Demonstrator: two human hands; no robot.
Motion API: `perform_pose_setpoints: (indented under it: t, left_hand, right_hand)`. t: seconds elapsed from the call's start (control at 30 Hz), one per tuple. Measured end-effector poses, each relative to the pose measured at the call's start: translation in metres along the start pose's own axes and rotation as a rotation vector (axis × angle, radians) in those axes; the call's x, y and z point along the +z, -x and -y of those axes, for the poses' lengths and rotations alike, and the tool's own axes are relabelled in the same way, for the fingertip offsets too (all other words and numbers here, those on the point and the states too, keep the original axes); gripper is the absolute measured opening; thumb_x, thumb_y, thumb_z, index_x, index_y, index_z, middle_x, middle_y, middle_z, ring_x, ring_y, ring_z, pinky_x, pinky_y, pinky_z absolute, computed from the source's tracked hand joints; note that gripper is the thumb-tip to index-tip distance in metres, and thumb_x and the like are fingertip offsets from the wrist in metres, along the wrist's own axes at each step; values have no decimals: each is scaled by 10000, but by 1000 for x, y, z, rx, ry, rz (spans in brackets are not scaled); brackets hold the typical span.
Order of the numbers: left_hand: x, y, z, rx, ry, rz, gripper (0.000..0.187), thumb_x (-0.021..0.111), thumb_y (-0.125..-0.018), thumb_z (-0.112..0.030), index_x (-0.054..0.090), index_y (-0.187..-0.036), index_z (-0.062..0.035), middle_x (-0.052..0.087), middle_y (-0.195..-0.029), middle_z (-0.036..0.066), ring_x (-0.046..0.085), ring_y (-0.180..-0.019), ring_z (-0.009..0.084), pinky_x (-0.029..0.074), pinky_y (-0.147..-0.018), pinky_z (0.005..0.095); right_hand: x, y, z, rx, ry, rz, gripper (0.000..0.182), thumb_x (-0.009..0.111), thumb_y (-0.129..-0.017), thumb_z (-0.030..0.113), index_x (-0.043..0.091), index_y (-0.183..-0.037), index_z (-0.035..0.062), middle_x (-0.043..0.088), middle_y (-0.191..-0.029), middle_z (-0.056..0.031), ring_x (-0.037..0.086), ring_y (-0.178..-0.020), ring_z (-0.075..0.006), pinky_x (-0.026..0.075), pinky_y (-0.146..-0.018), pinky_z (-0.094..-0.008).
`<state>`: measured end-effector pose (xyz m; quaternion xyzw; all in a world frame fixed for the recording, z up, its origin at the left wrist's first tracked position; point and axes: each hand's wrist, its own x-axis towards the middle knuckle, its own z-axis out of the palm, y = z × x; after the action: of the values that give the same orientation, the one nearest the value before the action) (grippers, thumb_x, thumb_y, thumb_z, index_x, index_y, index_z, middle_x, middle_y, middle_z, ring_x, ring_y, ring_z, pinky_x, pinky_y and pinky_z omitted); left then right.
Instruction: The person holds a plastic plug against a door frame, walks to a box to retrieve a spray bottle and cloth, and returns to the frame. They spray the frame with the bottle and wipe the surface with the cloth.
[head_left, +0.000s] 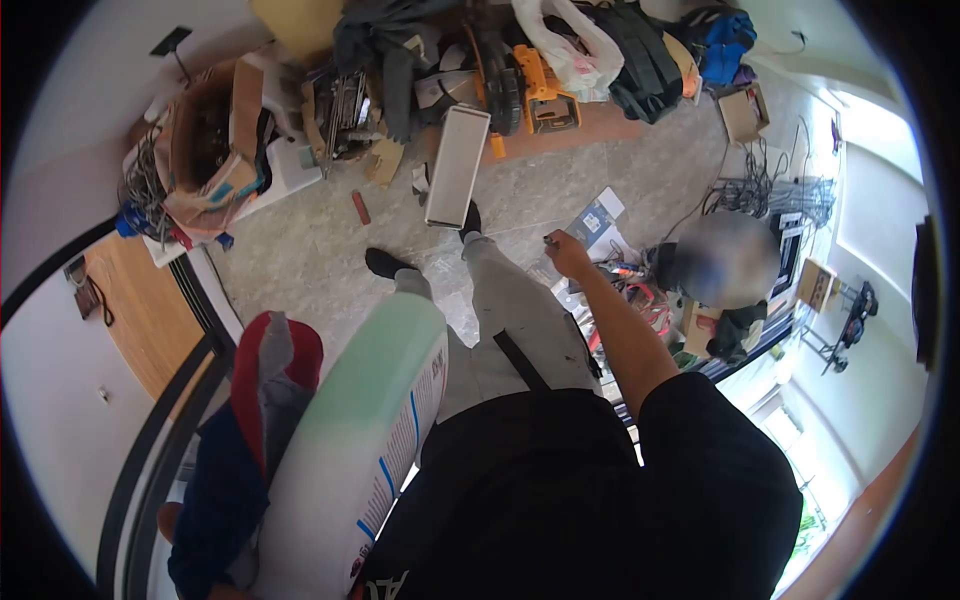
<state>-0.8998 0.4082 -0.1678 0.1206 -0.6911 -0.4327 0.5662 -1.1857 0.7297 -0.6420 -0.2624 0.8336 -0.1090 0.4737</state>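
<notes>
My right hand (568,256) is held out over the floor with its fingers closed. A small dark bit shows at the fingertips, too small to name. Along my left side leans a large whitish plastic container (330,450), its upper end pale green, with a printed label facing my body. Against its outer side lies a navy, red and grey cloth item (275,390), perhaps a garment. Bits of skin show by the cloth at the lower left, but my left hand is mostly hidden and its fingers cannot be made out.
A long pale box (459,168) lies by my feet, near a small red object (360,207). Bags, a yellow tool (545,90) and cardboard boxes line the wall. Cables (750,190), papers (595,222) and a blurred round shape (728,262) are on the right.
</notes>
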Motion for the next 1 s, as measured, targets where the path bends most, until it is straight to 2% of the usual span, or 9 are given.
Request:
perform_pose_setpoints:
  t: [0.17,0.27,0.47,0.67,0.77,0.8,0.9,0.93,1.0]
  left_hand:
    - [51,-12,5,-17,34,77,443,460,-996,-388,613,-813,-15,626,-794,102,576,-770,252,471,-844,403]
    - [65,-9,6,-44,18,102,443,462,-992,-393,612,-810,-18,622,-787,100,575,-768,251,468,-850,405]
    - [88,1,7,-83,15,105,444,468,-985,-403,611,-803,-24,615,-774,95,572,-765,250,462,-862,410]
    - [102,-3,-2,-72,6,108,445,473,-978,-414,609,-797,-31,608,-760,90,569,-762,248,457,-875,414]
    - [109,-7,-6,-62,29,115,446,476,-974,-419,609,-793,-34,605,-754,87,567,-760,247,454,-881,416]
    - [112,-7,-8,-62,45,107,446,477,-973,-421,608,-792,-35,604,-751,86,567,-760,247,453,-883,417]
    - [114,-10,-16,-53,87,101,447,479,-970,-426,608,-789,-38,600,-745,84,565,-758,246,450,-889,419]
    - [116,-12,-19,-46,96,109,447,480,-968,-428,607,-788,-39,599,-742,83,565,-757,246,449,-891,420]
    - [121,-16,-26,-34,108,134,448,482,-966,-432,607,-786,-41,597,-738,81,564,-756,245,447,-895,421]
  right_hand:
    - [-24,7,-55,29,-48,-125,333,704,-889,194,641,-1184,52,714,-1032,-233,691,-994,-419,537,-857,-465]
    - [-24,16,-66,90,-125,-89,335,706,-889,193,641,-1187,54,714,-1038,-229,691,-996,-415,534,-853,-467]
    - [19,22,-97,56,-70,-92,350,686,-896,247,632,-1177,47,706,-1016,-252,684,-995,-433,525,-862,-488]
    - [21,14,-60,31,-125,18,299,676,-892,215,647,-1142,54,716,-973,-240,696,-959,-423,542,-830,-482]
    - [19,-1,-39,-79,-193,-3,285,681,-891,195,646,-1136,56,717,-921,-224,702,-911,-409,544,-780,-470]
    - [19,-9,-37,-32,-245,36,276,683,-889,179,646,-1133,54,716,-898,-215,702,-881,-406,546,-763,-469]
    - [18,-26,-27,-137,-163,-87,289,692,-886,188,656,-1142,58,716,-978,-231,694,-958,-404,540,-837,-462]
    - [5,-22,-9,-68,-185,-64,304,700,-885,204,658,-1148,57,718,-1014,-230,692,-981,-402,543,-859,-450]
    - [-4,-30,-3,-75,-179,-67,308,701,-886,210,659,-1149,57,719,-1023,-228,692,-987,-399,543,-867,-445]
